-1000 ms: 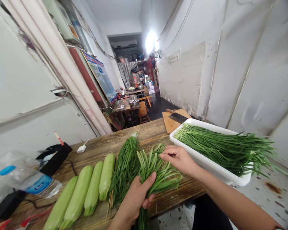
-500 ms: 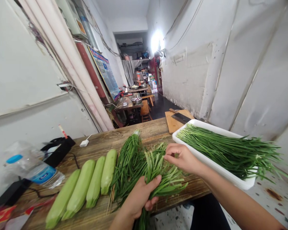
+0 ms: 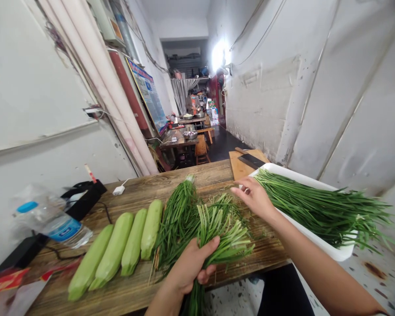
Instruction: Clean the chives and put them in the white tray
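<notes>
Left forearm: bare, rising from the bottom edge of my view. My left hand is curled in a firm grip, thumb laid across the top, fingers wrapped beneath. Right forearm: also bare, slanting in from the lower right corner. My right hand sits higher, apart from the left, fingers bent, thumb extended; whether thumb and index finger meet, I cannot tell.

Site type: apparent small eatery, food-prep area. Indicators: wooden dining tables, bench seat, metal food bowl, cutting board, cleaver, bulk greens in white tub.
</notes>
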{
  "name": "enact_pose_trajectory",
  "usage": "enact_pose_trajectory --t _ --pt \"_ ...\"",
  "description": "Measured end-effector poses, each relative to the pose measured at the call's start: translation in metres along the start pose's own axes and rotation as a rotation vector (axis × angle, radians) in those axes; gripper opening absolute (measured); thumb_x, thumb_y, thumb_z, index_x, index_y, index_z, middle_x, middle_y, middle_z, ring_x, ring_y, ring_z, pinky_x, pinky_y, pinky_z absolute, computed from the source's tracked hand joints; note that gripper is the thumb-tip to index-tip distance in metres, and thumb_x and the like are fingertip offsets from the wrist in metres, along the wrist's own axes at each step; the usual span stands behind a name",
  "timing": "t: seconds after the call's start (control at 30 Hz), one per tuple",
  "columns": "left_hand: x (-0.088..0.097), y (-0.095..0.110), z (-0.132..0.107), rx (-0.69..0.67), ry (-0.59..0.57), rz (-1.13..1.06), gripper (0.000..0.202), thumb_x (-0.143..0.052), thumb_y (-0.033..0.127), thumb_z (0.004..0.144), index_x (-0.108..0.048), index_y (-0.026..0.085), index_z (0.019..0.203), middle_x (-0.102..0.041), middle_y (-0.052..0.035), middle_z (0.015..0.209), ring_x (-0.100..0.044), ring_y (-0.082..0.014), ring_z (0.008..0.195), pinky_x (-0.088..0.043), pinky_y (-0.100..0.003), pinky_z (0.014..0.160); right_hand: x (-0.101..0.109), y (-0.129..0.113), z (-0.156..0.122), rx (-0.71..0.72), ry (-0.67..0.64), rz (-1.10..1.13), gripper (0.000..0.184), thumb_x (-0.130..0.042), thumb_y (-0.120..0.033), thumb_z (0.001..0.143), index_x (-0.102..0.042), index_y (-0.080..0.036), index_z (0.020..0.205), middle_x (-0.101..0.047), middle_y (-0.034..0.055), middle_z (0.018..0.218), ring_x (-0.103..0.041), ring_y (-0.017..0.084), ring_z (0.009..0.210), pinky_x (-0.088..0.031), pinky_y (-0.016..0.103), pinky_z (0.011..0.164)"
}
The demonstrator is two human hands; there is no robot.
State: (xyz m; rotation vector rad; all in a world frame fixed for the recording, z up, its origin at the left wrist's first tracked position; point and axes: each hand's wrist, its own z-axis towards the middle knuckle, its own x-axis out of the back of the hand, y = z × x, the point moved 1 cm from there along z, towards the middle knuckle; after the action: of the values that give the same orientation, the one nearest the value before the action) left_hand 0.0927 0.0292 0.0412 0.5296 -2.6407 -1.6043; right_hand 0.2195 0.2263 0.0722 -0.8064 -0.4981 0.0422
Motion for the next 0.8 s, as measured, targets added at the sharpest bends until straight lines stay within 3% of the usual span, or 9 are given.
enact_pose_trajectory --t 0.07,0.17,0.23,0.37,0.53,0.67,0.8 --pt "0.000 0.000 0.001 0.006 0.007 -0.001 0.048 -0.070 0.059 0.064 -0.046 0.020 0.077 -0.047 0.0102 0.046 -0.025 -0.0004 0.026 -0.016 -0.014 0.030 0.002 -0.012 -0.005 0.058 -0.152 0.073 0.017 -0.065 -0.033 0.080 -0.070 -0.019 0.086 -0.062 0.0051 0.089 -0.058 0.015 0.076 -0.045 0.028 0.071" --pt "0.000 0.000 0.002 0.011 -0.023 0.009 0.047 -0.069 0.060 0.066 -0.046 0.020 0.079 -0.045 0.0108 0.042 -0.022 -0.0007 0.026 -0.016 -0.014 0.029 0.005 -0.031 -0.014 0.139 -0.503 0.203 0.009 -0.067 -0.026 0.079 -0.071 -0.018 0.079 -0.065 0.0042 0.089 -0.061 0.016 0.084 -0.047 0.028 0.080" --pt "-0.001 0.000 0.003 0.003 -0.059 0.016 0.046 -0.067 0.060 0.067 -0.047 0.020 0.079 -0.043 0.0111 0.040 -0.021 -0.0010 0.025 -0.017 -0.014 0.028 0.005 -0.040 -0.018 0.190 -0.687 0.186 0.010 -0.069 -0.021 0.077 -0.072 -0.018 0.086 -0.065 0.0041 0.092 -0.061 0.016 0.086 -0.047 0.028 0.082" --pt "-0.003 -0.001 0.003 0.003 -0.096 0.008 0.045 -0.068 0.059 0.067 -0.048 0.020 0.078 -0.043 0.0110 0.041 -0.022 -0.0010 0.025 -0.016 -0.015 0.028 0.000 -0.045 -0.021 0.282 -0.847 0.095 0.013 -0.067 -0.019 0.079 -0.074 -0.018 0.089 -0.066 0.0053 0.091 -0.061 0.017 0.085 -0.046 0.027 0.079" --pt "-0.002 0.000 0.001 0.001 -0.109 -0.010 0.048 -0.070 0.060 0.064 -0.049 0.020 0.080 -0.042 0.0113 0.041 -0.021 -0.0012 0.025 -0.015 -0.015 0.028 -0.007 -0.041 -0.027 0.192 -0.835 0.255 0.013 -0.067 -0.024 0.080 -0.076 -0.017 0.085 -0.065 0.0043 0.080 -0.061 0.014 0.075 -0.047 0.025 0.071" --pt "-0.001 0.004 0.000 0.015 -0.134 -0.019 0.046 -0.068 0.060 0.067 -0.048 0.021 0.082 -0.042 0.0112 0.037 -0.021 -0.0017 0.027 -0.016 -0.014 0.029 -0.013 -0.037 -0.039 0.008 -0.632 0.431 0.011 -0.070 -0.025 0.076 -0.076 -0.016 0.080 -0.063 0.0047 0.083 -0.060 0.014 0.075 -0.047 0.027 0.072" --pt "-0.001 0.005 0.000 0.014 -0.147 -0.005 0.044 -0.065 0.060 0.070 -0.047 0.021 0.080 -0.042 0.0103 0.036 -0.020 -0.0018 0.028 -0.018 -0.014 0.030 -0.016 -0.038 -0.047 -0.054 -0.453 0.510 0.009 -0.072 -0.026 0.073 -0.074 -0.017 0.073 -0.063 0.0045 0.082 -0.059 0.015 0.078 -0.046 0.029 0.074"
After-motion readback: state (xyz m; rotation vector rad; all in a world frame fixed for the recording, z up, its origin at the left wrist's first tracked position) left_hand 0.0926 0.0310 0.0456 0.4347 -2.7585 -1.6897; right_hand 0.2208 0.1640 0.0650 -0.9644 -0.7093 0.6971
